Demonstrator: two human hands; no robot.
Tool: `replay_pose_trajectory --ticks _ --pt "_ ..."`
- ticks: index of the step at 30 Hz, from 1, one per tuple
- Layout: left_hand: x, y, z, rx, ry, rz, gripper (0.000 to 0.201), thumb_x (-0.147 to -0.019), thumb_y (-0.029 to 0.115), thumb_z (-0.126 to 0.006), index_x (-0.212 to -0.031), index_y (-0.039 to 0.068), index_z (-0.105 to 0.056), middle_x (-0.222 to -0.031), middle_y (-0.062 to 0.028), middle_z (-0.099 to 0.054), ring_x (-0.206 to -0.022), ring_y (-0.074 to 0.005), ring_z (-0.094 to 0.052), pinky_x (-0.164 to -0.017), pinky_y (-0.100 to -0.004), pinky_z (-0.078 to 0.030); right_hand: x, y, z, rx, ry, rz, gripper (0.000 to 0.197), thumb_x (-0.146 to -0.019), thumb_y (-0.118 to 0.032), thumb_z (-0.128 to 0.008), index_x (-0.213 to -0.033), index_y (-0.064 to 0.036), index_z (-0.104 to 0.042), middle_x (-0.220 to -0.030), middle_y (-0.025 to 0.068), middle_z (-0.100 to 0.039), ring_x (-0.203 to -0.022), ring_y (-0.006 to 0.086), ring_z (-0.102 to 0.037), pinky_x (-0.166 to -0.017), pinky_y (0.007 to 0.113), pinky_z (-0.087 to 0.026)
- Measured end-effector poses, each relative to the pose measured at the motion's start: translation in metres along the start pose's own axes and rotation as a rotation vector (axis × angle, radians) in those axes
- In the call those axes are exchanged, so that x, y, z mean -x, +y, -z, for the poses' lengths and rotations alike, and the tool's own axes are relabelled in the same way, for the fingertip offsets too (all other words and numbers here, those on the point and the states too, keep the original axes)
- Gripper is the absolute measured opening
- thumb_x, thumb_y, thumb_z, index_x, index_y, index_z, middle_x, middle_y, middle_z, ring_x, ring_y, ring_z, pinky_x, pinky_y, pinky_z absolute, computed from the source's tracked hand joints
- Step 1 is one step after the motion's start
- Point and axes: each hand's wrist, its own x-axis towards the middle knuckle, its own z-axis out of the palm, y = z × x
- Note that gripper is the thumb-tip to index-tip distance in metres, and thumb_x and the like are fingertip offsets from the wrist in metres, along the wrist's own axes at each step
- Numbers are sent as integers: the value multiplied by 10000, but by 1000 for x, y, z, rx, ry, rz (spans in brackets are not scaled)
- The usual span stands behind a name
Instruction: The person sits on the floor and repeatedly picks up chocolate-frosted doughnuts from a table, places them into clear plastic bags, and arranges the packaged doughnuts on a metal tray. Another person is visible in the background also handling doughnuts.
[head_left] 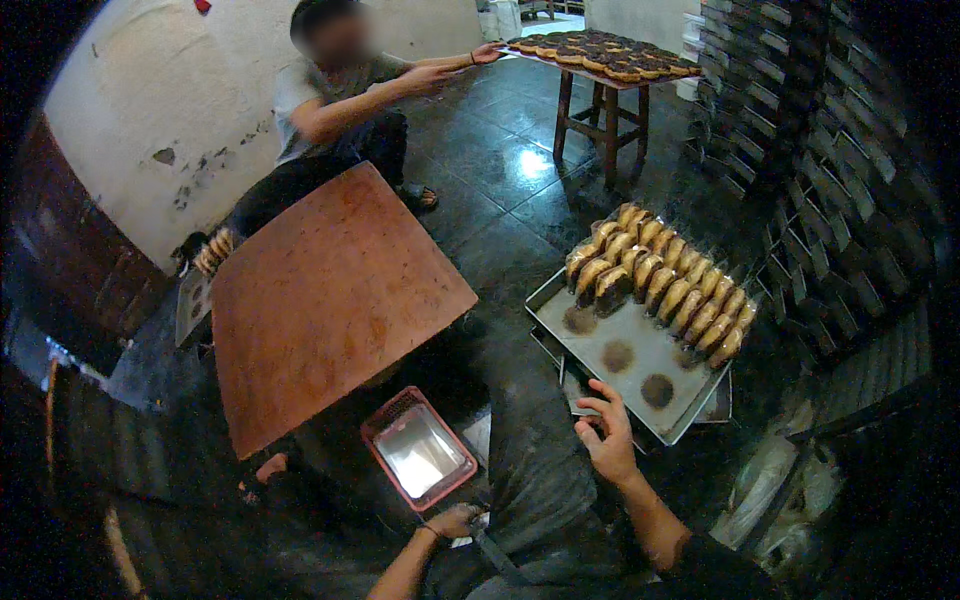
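My right hand is raised beside the near left edge of a metal baking tray. Its fingers are curved and apart, with nothing visible between them. Rows of clear-wrapped, golden-brown pastries stand on edge across the tray's far and right parts; dark round stains mark its bare metal. Low in front of me, my left hand is closed near the pink plastic basket. Something small and whitish shows at its fingers, too unclear to name. Inside the basket lies a shiny pale sheet or packet.
A brown board table stands left of centre. Beyond it a person reaches toward a board of dark-topped pastries on a wooden stool. Stacked dark trays line the right side. Plastic bags lie at lower right.
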Motion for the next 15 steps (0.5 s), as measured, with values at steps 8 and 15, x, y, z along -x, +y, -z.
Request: replay_pose_trajectory --ticks 8,15 --pt "-24 -20 1 172 -258 140 527 -602 379 -776 -973 67 -569 -920 -76 -607 -825 -200 -551 -687 -341 -440 -3 -81 14 27 99 194 312 -758 -153 -610 -1047 -49 -556 -1249 136 -424 -1060 237 -478 -901 345 -397" --pt "-53 -31 5 342 -559 277 636 -578 291 -806 -1063 169 -414 -894 -82 -524 -720 -221 -539 -583 -358 -490 -14 -85 -31 385 -40 275 315 -715 -195 -650 -994 -69 -576 -1256 146 -420 -1148 322 -378 -995 434 -266"
